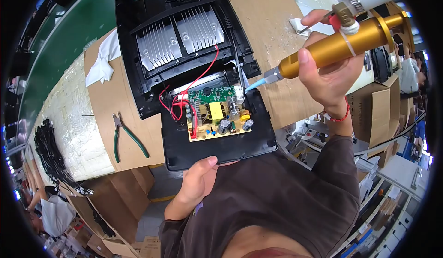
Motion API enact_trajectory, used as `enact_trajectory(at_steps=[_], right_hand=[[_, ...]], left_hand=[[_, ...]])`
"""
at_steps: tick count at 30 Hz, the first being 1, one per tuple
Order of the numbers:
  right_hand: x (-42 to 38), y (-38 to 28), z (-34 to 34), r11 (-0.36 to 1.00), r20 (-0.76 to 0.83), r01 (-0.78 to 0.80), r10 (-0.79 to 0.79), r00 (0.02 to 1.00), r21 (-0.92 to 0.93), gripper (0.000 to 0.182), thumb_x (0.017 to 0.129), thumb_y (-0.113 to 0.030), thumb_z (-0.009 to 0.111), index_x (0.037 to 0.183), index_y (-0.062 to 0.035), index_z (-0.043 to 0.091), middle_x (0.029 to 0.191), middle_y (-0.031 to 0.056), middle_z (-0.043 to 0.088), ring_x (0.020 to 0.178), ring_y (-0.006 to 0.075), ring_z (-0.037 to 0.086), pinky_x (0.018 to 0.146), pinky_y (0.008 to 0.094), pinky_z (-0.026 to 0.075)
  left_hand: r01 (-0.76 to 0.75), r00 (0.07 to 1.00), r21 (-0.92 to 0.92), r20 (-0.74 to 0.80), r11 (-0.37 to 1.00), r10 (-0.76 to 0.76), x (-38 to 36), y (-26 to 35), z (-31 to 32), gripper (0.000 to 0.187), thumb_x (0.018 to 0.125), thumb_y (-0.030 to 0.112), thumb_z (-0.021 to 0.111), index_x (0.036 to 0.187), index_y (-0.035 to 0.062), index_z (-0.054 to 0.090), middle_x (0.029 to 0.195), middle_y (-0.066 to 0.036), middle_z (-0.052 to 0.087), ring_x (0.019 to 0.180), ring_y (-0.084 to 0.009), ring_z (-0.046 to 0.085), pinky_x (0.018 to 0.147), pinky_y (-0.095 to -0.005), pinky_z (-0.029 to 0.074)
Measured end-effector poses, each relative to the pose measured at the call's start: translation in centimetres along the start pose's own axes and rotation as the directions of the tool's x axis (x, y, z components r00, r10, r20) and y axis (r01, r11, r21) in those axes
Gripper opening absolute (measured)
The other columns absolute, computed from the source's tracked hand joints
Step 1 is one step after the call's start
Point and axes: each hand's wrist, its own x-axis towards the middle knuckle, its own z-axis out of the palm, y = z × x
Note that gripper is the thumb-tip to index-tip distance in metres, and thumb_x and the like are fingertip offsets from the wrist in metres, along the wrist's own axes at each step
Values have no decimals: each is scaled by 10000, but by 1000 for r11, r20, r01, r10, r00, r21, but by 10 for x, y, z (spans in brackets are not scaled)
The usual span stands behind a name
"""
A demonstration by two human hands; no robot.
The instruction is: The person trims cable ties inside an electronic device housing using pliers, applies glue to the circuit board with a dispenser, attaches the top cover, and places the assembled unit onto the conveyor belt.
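My right hand (333,75) is wrapped round a gold metal glue dispensing gun (330,48) with a hose fitting on top. Its pale blue nozzle (259,83) points down-left, the tip close to a white connector at the right end of the circuit board (203,129). That board, with capacitors, a yellow transformer and red wires (201,77), lies on a black plastic cover (221,154). My left hand (199,180) grips the cover's near edge, thumb on top and fingers hidden underneath. Beyond it stands the black housing (134,13) with two finned silver heat sinks (159,45).
Green-handled cutting pliers (124,138) lie on the cardboard-covered bench (265,13) to the left. A white cloth (105,59) is behind them. A bundle of black cables (50,152) sits at far left. Cardboard boxes (371,115) stand at right and below left.
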Motion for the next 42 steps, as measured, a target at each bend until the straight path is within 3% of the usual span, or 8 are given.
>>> enact_trajectory(at_steps=[2,7,9,10,24,26,38,42], right_hand=[[-2,-5,-2,995,40,33,-29,999,-95,660,762,27,603,1336,47,277,719,143,594,812,137,579,762,252,432],[-5,-13,-1,998,44,26,-24,999,-56,768,750,6,618,1386,93,196,700,125,577,825,163,579,754,252,432],[-1,-16,-2,974,123,188,-172,977,-128,777,748,6,617,1385,106,184,669,114,565,827,170,583,762,267,435],[-6,-16,-1,992,112,116,-109,988,-58,795,747,4,617,1393,110,166,632,87,552,857,190,580,777,294,436],[-10,-11,2,991,106,134,-133,985,-2,508,691,30,683,1101,23,383,686,54,534,680,133,575,636,252,465],[-12,-12,2,998,146,69,-69,987,6,796,712,64,647,1369,76,196,715,96,527,666,137,571,629,226,443],[-15,1,-1,990,82,138,-140,987,23,708,707,81,654,1293,69,257,715,84,517,631,109,561,622,216,457],[-18,-5,4,997,56,58,-62,997,59,703,706,100,647,1279,75,240,896,147,511,629,97,566,603,202,459]], left_hand=[[7,1000,68,4,998,-7,1,4,7,587,810,108,480,1362,-53,359,1256,-217,552,1117,-386,579,938,-555,480],[-1,999,30,53,1000,-1,4,5,17,562,830,148,465,1335,-84,383,1245,-239,561,1116,-388,584,952,-532,481],[12,998,15,55,1000,-13,4,5,17,559,832,149,465,1333,-86,385,1246,-240,561,1120,-388,582,955,-530,481],[24,998,-5,57,1000,-23,4,4,17,556,834,151,464,1331,-87,387,1246,-241,561,1124,-389,579,958,-527,482],[-8,998,-36,55,999,10,2,1,24,539,851,152,463,1340,-62,390,1254,-223,562,1129,-374,579,964,-517,489],[-13,998,-28,58,1000,15,3,1,24,538,852,148,462,1343,-59,388,1257,-219,562,1131,-373,579,967,-518,487],[-17,997,-43,68,999,20,4,-1,20,534,854,126,465,1360,-24,386,1275,-193,556,1144,-368,569,957,-533,491],[-17,997,-53,71,998,21,4,-2,20,534,856,122,465,1362,-25,382,1273,-190,557,1152,-364,564,957,-531,493]])
